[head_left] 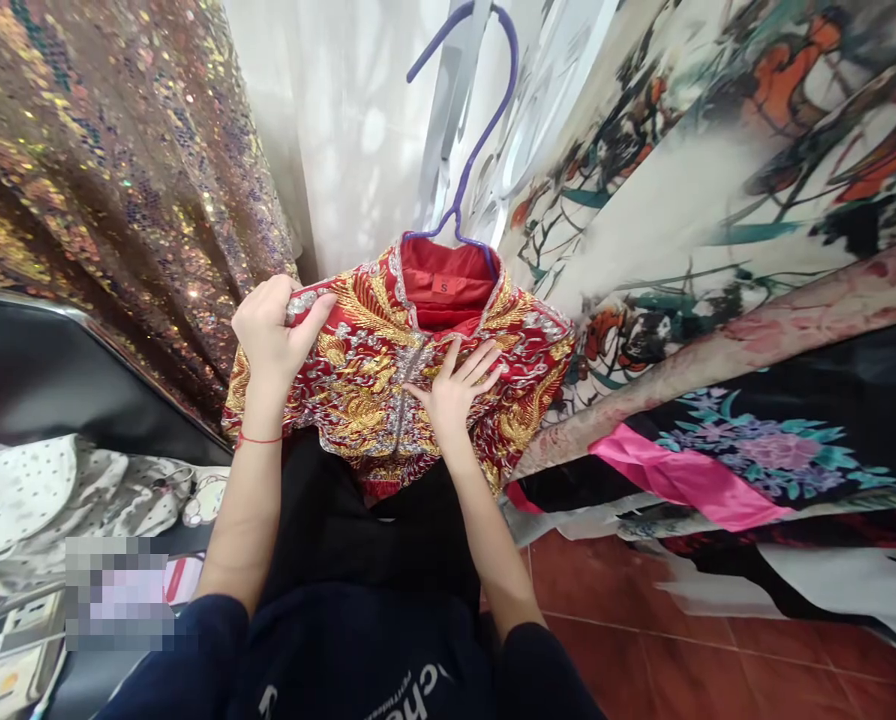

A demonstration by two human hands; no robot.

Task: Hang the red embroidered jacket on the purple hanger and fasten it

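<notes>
A red jacket (365,385) with heavy gold and silver embroidery hangs on a purple hanger (472,150) in front of me. Its red lining shows a small "S" label (442,287) at the collar. My left hand (272,335) grips the jacket's left shoulder, fingers curled round the cloth and thumb on top. My right hand (459,385) lies flat on the jacket's front near the middle seam, fingers spread. A thin red cord circles my left wrist.
Sequinned gold fabric (118,170) hangs at the left, a white curtain (343,120) behind. Printed floral and painted fabrics (718,200) hang at the right above red floor tiles (680,650). A black surface (35,380) with spotted cloth (43,490) lies at the lower left.
</notes>
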